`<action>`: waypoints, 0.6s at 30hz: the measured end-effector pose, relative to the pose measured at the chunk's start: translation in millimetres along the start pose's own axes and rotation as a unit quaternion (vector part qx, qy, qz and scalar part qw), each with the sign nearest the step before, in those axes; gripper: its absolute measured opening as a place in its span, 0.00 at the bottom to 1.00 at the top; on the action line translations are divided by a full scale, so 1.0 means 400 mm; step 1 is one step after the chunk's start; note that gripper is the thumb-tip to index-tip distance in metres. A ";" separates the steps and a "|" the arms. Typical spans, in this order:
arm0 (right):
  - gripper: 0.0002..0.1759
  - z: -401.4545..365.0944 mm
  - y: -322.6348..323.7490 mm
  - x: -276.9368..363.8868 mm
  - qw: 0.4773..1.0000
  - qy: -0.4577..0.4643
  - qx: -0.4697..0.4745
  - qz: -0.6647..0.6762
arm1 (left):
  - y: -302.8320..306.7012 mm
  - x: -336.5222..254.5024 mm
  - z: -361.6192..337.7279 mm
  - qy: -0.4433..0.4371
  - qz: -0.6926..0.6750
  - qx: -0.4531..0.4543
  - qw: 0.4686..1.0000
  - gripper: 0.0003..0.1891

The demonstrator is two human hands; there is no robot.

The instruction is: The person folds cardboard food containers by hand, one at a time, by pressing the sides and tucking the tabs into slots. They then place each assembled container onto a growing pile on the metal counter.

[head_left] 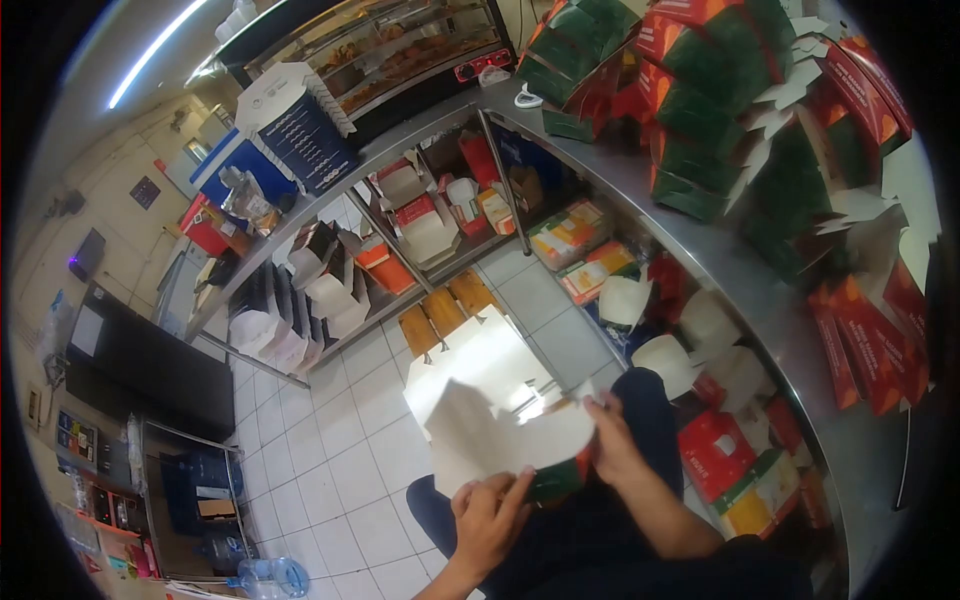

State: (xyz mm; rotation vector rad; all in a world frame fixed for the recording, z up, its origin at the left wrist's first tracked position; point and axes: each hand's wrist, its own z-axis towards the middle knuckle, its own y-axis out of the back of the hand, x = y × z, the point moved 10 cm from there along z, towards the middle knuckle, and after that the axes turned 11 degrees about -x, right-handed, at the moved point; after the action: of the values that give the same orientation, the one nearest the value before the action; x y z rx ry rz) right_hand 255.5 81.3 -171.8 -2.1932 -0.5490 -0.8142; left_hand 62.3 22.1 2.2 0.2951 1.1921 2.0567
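Observation:
A partly folded cardboard food box [505,440], white inside with some green and red outside, is held over my lap. My left hand [490,520] grips its lower left side, fingers bent over the edge by the green part. At the box's right end, my right hand [612,440] closes on the raised edge. Just beyond lie flat white cardboard blanks [475,355] with cut flaps, on a wooden slatted stool [440,305]. The box covers part of these blanks. Its underside is hidden.
On the metal counter [700,240] at the right stand stacks of folded red and green boxes [690,100]. Shelves below hold more boxes [715,450]. A dark blue box stack [305,140] stands near a glass food display [390,60]. A water jug [275,578] lies at lower left.

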 end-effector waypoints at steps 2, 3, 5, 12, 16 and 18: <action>0.27 -0.006 -0.001 -0.059 0.980 -0.174 0.058 0.080 | -0.029 -0.003 -0.007 0.032 -0.006 0.034 0.999 0.44; 0.27 -0.004 0.024 -0.052 0.990 -0.123 0.022 0.064 | -0.048 0.006 -0.014 0.065 -0.012 0.068 0.995 0.44; 0.28 -0.016 0.033 -0.022 0.999 0.021 0.018 0.029 | -0.089 0.034 -0.048 0.152 -0.097 0.114 0.977 0.47; 0.27 -0.363 -0.272 0.112 0.712 0.420 0.470 -0.309 | -0.171 0.139 -0.122 0.563 -0.762 -0.128 0.292 0.35; 0.21 -0.335 -0.270 0.143 0.759 0.470 0.388 -0.229 | -0.215 0.183 -0.161 0.610 -0.690 -0.186 0.342 0.19; 0.20 -0.299 -0.255 0.123 0.846 0.368 0.339 -0.187 | -0.213 0.179 -0.149 0.609 -0.666 -0.232 0.364 0.17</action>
State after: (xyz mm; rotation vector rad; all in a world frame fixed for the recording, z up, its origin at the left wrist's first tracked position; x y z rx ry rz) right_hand 184.2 64.7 -24.2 -1.0181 -0.7224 -1.3274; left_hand 21.1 58.4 -111.4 -2.1113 0.7095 0.5680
